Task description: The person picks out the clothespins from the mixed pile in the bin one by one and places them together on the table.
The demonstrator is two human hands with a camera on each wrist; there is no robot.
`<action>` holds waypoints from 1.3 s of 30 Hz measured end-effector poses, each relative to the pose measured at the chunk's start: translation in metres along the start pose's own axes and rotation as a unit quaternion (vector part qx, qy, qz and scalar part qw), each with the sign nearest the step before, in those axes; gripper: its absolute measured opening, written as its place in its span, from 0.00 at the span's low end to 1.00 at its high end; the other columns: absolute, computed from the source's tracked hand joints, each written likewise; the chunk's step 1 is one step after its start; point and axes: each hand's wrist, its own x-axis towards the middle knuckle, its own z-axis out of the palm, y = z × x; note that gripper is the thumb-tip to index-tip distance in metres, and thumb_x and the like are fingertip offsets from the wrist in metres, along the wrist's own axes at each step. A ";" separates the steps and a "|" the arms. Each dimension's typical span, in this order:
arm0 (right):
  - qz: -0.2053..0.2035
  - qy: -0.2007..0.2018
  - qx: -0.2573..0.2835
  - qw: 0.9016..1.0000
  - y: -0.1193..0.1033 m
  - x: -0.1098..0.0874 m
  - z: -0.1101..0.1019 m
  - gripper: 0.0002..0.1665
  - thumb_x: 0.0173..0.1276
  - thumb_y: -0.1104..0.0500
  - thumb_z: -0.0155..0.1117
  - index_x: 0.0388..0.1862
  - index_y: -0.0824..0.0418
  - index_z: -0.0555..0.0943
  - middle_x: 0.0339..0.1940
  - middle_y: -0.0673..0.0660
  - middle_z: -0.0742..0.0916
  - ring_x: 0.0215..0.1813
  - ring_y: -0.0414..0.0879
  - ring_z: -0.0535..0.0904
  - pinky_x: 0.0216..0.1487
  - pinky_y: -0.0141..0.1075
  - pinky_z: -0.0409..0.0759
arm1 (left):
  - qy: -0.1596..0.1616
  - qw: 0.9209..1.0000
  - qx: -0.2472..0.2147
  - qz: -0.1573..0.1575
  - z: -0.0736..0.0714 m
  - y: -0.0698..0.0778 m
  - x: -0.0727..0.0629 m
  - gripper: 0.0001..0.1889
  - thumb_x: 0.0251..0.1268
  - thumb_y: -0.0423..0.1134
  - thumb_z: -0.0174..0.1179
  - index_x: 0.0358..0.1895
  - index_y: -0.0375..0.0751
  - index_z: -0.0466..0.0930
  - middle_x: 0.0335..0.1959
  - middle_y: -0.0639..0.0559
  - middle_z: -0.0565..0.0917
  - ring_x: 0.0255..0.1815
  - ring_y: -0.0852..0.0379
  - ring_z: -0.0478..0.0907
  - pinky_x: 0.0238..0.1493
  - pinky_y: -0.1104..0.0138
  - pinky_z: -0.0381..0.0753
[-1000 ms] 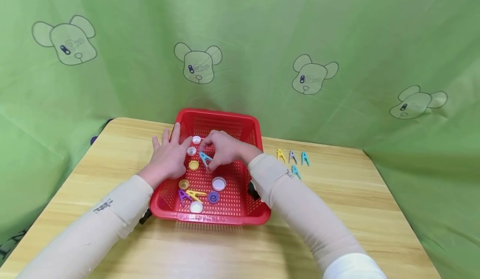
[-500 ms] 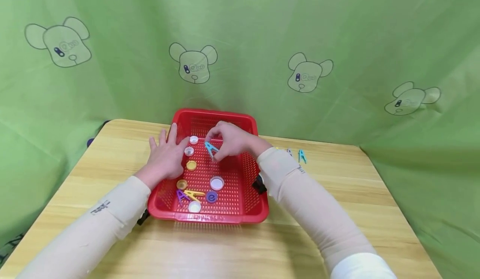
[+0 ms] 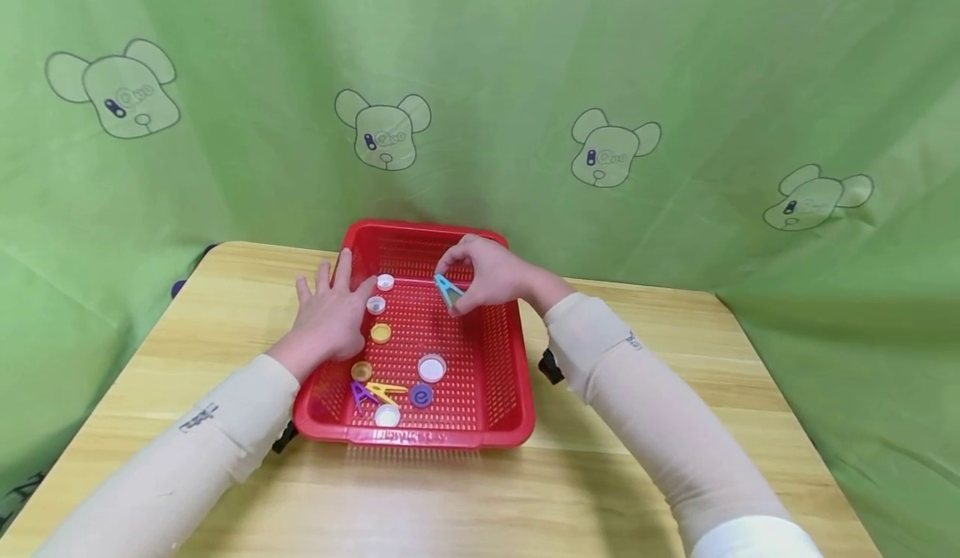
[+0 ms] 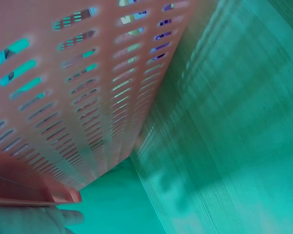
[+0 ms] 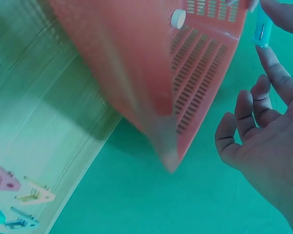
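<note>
A light-blue clothespin [image 3: 446, 287] is pinched between the thumb and index finger of my right hand [image 3: 491, 273], above the back right part of a red plastic basket [image 3: 412, 436]. The right wrist view catches the same clothespin [image 5: 263, 31] end-on at the fingertips, the other fingers loosely bent. My left hand [image 3: 330, 318] rests over the basket's left rim with its fingers spread. Inside the basket lie a purple clothespin [image 3: 363, 395], a yellow clothespin [image 3: 387, 391] and several bottle caps, among them a blue cap [image 3: 422, 396] and a white cap [image 3: 431, 368].
Several clothespins lie on the wooden table right of the basket; the right wrist view shows a pink one [image 5: 2, 179] and a yellow one [image 5: 36, 196], while the right arm hides them from the head view. A green curtain [image 3: 495, 67] hangs behind the table [image 3: 420, 508].
My right hand has carried the blue clothespin rightward and toward the back, away from the caps on the left. The left hand stays on the rim.
</note>
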 end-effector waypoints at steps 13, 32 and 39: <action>0.030 0.041 0.025 0.998 0.032 -0.029 -0.017 0.31 0.44 0.59 0.84 0.50 0.56 0.83 0.48 0.57 0.77 0.52 0.54 0.71 0.50 0.46 0.74 | 0.001 1.000 0.000 0.003 0.000 0.000 -0.001 0.47 0.47 0.30 0.73 0.76 0.40 0.62 0.79 0.29 0.36 0.74 0.23 0.37 0.65 0.27 0.33; 0.080 0.075 0.042 0.993 0.071 -0.074 -0.028 0.34 0.46 0.61 0.80 0.56 0.56 0.82 0.56 0.59 0.75 0.58 0.57 0.67 0.60 0.55 0.68 | 0.000 1.000 -0.005 0.007 0.002 -0.003 -0.001 0.47 0.47 0.30 0.72 0.76 0.40 0.63 0.79 0.29 0.35 0.74 0.22 0.37 0.64 0.27 0.32; 0.100 0.096 0.046 0.989 0.087 -0.090 -0.030 0.32 0.45 0.60 0.81 0.52 0.55 0.82 0.54 0.58 0.75 0.58 0.56 0.68 0.60 0.57 0.68 | 0.002 1.000 -0.005 0.009 0.002 -0.002 -0.001 0.47 0.46 0.30 0.73 0.76 0.40 0.63 0.79 0.29 0.35 0.74 0.22 0.37 0.64 0.27 0.32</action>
